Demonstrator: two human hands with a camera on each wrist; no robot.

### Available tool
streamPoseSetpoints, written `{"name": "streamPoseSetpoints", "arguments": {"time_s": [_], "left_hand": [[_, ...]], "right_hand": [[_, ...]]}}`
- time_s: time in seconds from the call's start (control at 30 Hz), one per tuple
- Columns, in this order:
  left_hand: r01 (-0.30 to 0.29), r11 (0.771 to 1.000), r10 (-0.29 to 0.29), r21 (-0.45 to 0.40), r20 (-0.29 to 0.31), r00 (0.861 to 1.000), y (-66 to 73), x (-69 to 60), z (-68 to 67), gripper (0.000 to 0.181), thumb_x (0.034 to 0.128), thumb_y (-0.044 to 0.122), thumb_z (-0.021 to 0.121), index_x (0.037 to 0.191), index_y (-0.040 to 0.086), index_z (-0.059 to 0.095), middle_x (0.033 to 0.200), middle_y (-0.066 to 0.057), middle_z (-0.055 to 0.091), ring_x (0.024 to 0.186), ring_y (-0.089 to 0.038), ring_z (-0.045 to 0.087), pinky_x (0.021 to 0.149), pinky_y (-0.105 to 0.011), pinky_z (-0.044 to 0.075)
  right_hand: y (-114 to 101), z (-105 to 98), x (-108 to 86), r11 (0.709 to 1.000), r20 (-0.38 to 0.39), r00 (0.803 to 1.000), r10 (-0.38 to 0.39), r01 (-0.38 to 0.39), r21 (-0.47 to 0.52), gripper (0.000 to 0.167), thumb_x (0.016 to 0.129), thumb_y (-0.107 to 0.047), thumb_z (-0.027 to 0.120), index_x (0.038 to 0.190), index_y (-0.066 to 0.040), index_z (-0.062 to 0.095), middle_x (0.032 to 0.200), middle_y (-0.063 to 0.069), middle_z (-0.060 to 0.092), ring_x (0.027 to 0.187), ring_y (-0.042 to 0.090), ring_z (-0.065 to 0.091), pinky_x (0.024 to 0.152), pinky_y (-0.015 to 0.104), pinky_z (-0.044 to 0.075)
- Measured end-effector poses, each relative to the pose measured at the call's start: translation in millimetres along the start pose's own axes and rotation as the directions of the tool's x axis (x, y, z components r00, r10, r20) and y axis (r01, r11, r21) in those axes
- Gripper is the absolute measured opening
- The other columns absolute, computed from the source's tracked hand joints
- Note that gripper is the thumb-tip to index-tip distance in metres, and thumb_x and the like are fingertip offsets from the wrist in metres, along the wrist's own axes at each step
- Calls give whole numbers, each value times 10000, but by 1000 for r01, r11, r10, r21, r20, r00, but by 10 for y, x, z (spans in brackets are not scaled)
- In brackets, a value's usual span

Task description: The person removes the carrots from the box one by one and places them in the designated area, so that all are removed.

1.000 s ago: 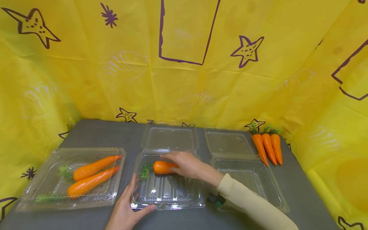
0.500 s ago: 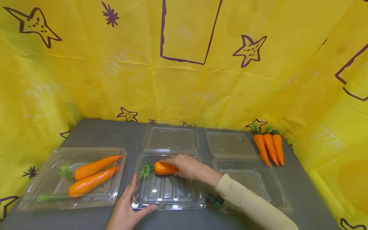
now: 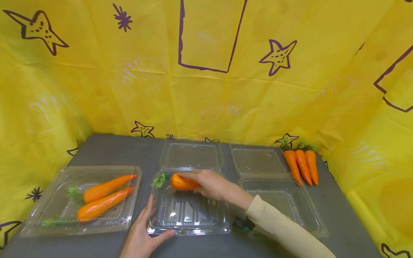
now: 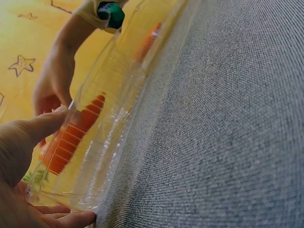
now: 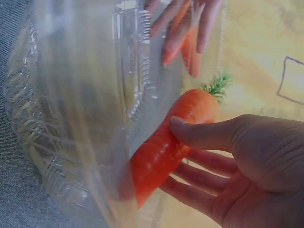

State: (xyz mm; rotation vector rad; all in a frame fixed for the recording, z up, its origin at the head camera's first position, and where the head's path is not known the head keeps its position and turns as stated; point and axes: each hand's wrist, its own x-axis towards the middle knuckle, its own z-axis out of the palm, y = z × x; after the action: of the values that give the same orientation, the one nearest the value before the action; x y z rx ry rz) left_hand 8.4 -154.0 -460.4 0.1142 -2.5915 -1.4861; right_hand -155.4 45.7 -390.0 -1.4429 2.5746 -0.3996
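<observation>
My right hand point(image 3: 208, 183) holds a carrot point(image 5: 166, 142) with its thumb on one side and fingers on the other. The carrot lies crosswise at the back of the middle clear plastic container point(image 3: 187, 229), its green leafy top point(image 3: 158, 180) at the left. In the head view the hand hides the carrot's tip. My left hand point(image 3: 140, 231) grips that container's front left corner, thumb on the front rim and fingers along the left side. The container's lid point(image 3: 191, 156) is folded back behind it.
A closed clear container point(image 3: 129, 224) with two carrots point(image 3: 104, 204) stands at the left. Another opened container point(image 3: 309, 204) lies at the right, partly behind my right forearm. Three carrots point(image 3: 301, 166) lie at the back right. Yellow cloth point(image 3: 209, 100) rises behind the grey table point(image 3: 109, 147).
The carrot, with my right hand, has moved slightly back and to the left inside the container, its leafy top closer to the back left corner. My left hand has stayed in place.
</observation>
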Motion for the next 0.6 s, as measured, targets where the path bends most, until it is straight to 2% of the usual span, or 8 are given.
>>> {"name": "streamPoseSetpoints", "arguments": {"time_s": [0.3, 0.47, 0.6], "left_hand": [[-1, 1000, 1, 8, 5, 1000, 6, 1, -11, 1230, 659, 316, 912, 1577, 88, 127, 1434, -300, 427, 1194, -492, 521, 908, -509, 513], [-1, 1000, 1, 27, 12, 1000, 4, -4, -17, 1243, 659, 323, 911, 1579, 90, 109, 1427, -314, 425, 1164, -500, 540, 898, -533, 516], [-10, 1000, 10, 18, 5, 1000, 6, -4, -14, 1237, 652, 310, 916, 1576, 77, 126, 1422, -310, 433, 1184, -490, 530, 906, -510, 512]], "right_hand": [[-45, -157, -85, 999, -70, 997, -21, 25, 44, 699, 866, -39, 728, 1487, -179, 440, 1305, 97, 623, 1148, 242, 622, 972, 322, 519], [-5, -262, -146, 996, -112, 994, -16, 26, 83, 687, 864, -20, 726, 1479, -147, 447, 1317, 99, 614, 1170, 246, 608, 985, 329, 512], [56, -362, -212, 994, -159, 987, -9, 27, 109, 690, 854, -29, 743, 1472, -122, 451, 1311, 114, 616, 1165, 252, 610, 978, 339, 519]]}}
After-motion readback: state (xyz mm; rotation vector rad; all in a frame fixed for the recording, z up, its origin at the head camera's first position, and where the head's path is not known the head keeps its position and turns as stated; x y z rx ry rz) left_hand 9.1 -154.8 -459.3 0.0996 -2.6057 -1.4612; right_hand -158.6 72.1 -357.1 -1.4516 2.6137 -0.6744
